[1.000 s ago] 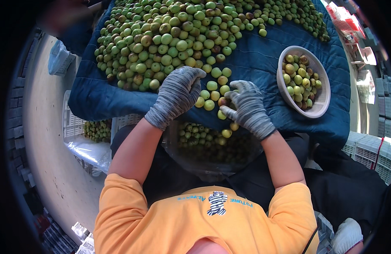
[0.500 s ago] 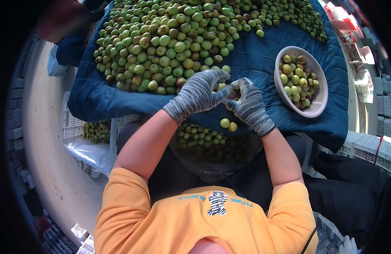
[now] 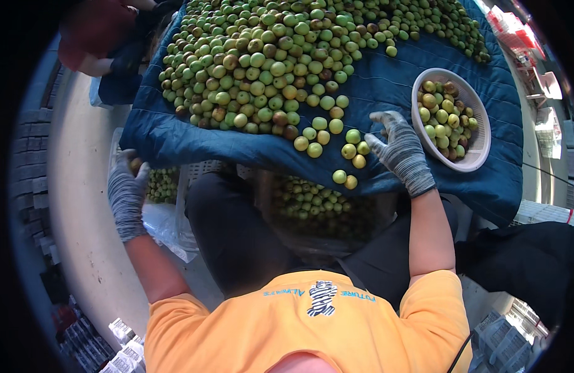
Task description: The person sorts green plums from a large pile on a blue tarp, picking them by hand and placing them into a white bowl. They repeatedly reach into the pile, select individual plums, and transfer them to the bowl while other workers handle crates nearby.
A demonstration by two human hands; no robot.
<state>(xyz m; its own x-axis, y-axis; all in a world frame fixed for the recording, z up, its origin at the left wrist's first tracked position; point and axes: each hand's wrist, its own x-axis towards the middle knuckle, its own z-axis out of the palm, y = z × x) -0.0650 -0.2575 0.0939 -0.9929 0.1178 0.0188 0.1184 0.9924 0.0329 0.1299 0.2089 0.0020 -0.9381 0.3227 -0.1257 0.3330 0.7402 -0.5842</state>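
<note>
My left hand, in a grey knit glove, is out past the left edge of the table. Between its thumb and fingers is a brownish jujube, held above a white crate with green fruit inside. My right hand, gloved alike, hovers over the blue quilted cloth with thumb and fingers apart; the space under its palm is hidden. Near its thumb lie several loose green jujubes. A large heap of green and brown-blushed jujubes covers the far left of the cloth.
Right of my right hand stands a pale oval basket of jujubes. A container of green fruit sits between my knees, under the cloth's front edge. Another person is at the far left. Stacked white crates stand at the right.
My hands were together over the cloth. The left has swung down and left with a brownish jujube; the right has moved right and its fingers have spread. Loose jujubes between them are now visible.
</note>
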